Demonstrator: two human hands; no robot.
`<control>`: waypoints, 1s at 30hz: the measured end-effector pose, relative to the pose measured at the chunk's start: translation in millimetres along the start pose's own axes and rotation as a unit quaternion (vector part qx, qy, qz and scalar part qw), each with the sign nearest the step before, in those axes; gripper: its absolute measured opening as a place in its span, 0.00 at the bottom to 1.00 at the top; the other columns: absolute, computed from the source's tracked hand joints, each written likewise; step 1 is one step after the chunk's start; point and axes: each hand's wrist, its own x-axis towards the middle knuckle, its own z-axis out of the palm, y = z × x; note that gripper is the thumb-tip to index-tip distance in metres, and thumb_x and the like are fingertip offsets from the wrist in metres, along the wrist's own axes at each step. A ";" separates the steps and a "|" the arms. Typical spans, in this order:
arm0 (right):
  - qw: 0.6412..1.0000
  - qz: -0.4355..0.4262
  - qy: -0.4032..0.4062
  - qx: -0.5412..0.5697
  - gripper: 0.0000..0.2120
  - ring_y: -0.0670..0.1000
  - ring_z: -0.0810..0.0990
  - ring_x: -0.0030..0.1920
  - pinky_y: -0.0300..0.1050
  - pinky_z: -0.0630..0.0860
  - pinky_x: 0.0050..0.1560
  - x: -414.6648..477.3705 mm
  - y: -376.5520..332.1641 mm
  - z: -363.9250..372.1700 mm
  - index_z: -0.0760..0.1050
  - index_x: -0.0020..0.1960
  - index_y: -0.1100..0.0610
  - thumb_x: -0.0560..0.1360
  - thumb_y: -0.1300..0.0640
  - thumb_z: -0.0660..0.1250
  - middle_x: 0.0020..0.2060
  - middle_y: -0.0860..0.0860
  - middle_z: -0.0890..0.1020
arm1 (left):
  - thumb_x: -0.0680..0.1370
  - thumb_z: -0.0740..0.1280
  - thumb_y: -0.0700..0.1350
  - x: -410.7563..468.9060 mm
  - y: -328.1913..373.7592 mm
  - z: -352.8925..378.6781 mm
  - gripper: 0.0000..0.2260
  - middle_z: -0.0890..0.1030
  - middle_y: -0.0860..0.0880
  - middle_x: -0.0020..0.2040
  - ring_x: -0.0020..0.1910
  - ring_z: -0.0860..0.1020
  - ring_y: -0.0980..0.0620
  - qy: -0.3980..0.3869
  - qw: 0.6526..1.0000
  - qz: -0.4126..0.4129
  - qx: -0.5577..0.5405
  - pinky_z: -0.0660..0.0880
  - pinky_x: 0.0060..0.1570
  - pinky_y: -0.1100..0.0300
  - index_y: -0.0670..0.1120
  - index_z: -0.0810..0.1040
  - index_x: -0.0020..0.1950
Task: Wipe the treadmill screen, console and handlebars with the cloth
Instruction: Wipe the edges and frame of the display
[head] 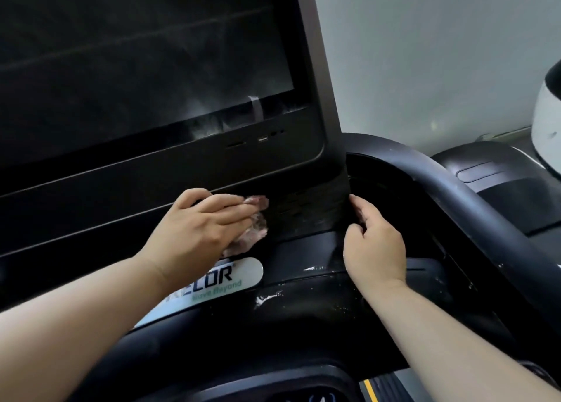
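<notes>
The cloth (256, 230) is pressed flat by the straightened fingers of the left grip (200, 222) against the console (121, 219) just below the screen (136, 67), while the console's right edge is clasped by the curled right grip (375, 245), seemingly for bracing.

Gym, treadmill screen (136, 67), curved handlebar (455, 195)

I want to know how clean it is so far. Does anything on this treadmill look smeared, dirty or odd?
Yes. Hazy whitish smears cloud the screen along its lower edge, and a pale strip stands there. Glossy white streaks and specks lie on the console, right of the logo plate.
</notes>
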 end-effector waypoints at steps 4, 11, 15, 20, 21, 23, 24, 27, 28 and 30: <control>1.000 -0.004 0.000 -0.004 0.25 0.45 0.75 0.47 0.37 0.68 0.50 -0.8 0.5 0.3 0.71 0.69 0.46 0.75 0.64 0.58 0.55 0.45 0.81 | 0.81 0.60 0.49 53.0 19.3 -9.3 0.12 0.81 0.54 0.58 0.60 0.75 0.54 0.101 0.994 0.036 -0.037 0.67 0.62 0.64 0.46 0.81 0.57; 1.000 -0.006 -0.006 -0.006 0.25 0.30 0.73 0.37 0.24 0.65 0.38 -0.4 2.4 -1.9 0.70 0.69 0.45 0.76 0.64 0.58 0.47 0.42 0.78 | 0.74 0.61 0.46 70.7 38.1 1.1 0.15 0.85 0.49 0.51 0.57 0.71 0.55 0.116 0.992 0.021 -0.049 0.55 0.67 0.70 0.41 0.85 0.49; 1.000 -0.012 0.000 -0.009 0.26 0.41 0.77 0.41 0.36 0.71 0.47 1.1 3.8 1.4 0.69 0.70 0.44 0.75 0.63 0.58 0.50 0.47 0.82 | 0.80 0.60 0.54 27.4 26.8 6.5 0.13 0.78 0.58 0.63 0.64 0.70 0.58 0.042 0.996 -0.055 -0.061 0.55 0.67 0.61 0.54 0.83 0.56; 0.997 -0.053 -0.002 -0.054 0.27 0.52 0.73 0.64 0.43 0.69 0.60 -4.1 -1.4 3.5 0.67 0.72 0.46 0.75 0.63 0.58 0.66 0.48 0.75 | 0.79 0.60 0.52 4.4 28.4 -18.1 0.15 0.84 0.53 0.53 0.52 0.80 0.50 0.064 0.988 -0.085 -0.114 0.67 0.55 0.60 0.49 0.85 0.51; 0.996 -0.060 -0.003 -0.067 0.27 0.52 0.71 0.67 0.43 0.68 0.62 -3.8 -2.4 4.0 0.67 0.72 0.46 0.75 0.63 0.58 0.69 0.47 0.72 | 0.79 0.61 0.50 11.3 25.6 -25.1 0.14 0.84 0.51 0.51 0.49 0.79 0.50 0.098 0.985 -0.065 -0.125 0.69 0.53 0.61 0.46 0.85 0.49; 0.995 -0.063 -0.007 -0.079 0.27 0.50 0.68 0.70 0.44 0.66 0.65 -2.8 -2.5 5.2 0.66 0.73 0.47 0.75 0.63 0.58 0.71 0.46 0.70 | 0.80 0.61 0.48 33.2 20.7 -35.9 0.15 0.85 0.49 0.48 0.49 0.75 0.52 0.165 0.977 -0.055 -0.125 0.68 0.54 0.66 0.43 0.85 0.47; 0.995 -0.065 -0.006 -0.077 0.28 0.50 0.67 0.70 0.43 0.66 0.65 -1.7 -1.8 6.1 0.66 0.73 0.47 0.75 0.63 0.58 0.71 0.45 0.69 | 0.81 0.61 0.48 46.9 21.5 -37.7 0.15 0.85 0.48 0.47 0.49 0.74 0.52 0.188 0.974 -0.051 -0.116 0.67 0.54 0.67 0.43 0.85 0.45; 0.995 -0.073 0.003 -0.073 0.27 0.49 0.67 0.70 0.43 0.66 0.65 0.3 0.9 8.1 0.67 0.72 0.47 0.75 0.63 0.58 0.70 0.45 0.70 | 0.81 0.60 0.47 69.0 32.7 -12.2 0.16 0.84 0.48 0.47 0.49 0.75 0.53 0.172 0.976 0.020 -0.130 0.69 0.55 0.66 0.41 0.85 0.45; 0.995 -0.076 0.009 -0.071 0.27 0.48 0.68 0.70 0.43 0.66 0.65 0.6 1.9 8.4 0.67 0.72 0.46 0.75 0.63 0.58 0.70 0.45 0.71 | 0.82 0.58 0.48 71.4 36.1 -0.8 0.18 0.84 0.48 0.47 0.49 0.76 0.53 0.149 0.977 0.041 -0.144 0.70 0.55 0.65 0.41 0.84 0.45; 0.994 -0.082 0.017 -0.072 0.27 0.47 0.68 0.69 0.40 0.65 0.65 1.7 4.0 9.5 0.67 0.71 0.46 0.75 0.63 0.57 0.69 0.45 0.71 | 0.82 0.59 0.49 70.2 39.5 21.1 0.15 0.84 0.51 0.50 0.49 0.80 0.51 0.101 0.983 0.039 -0.149 0.75 0.53 0.57 0.44 0.84 0.48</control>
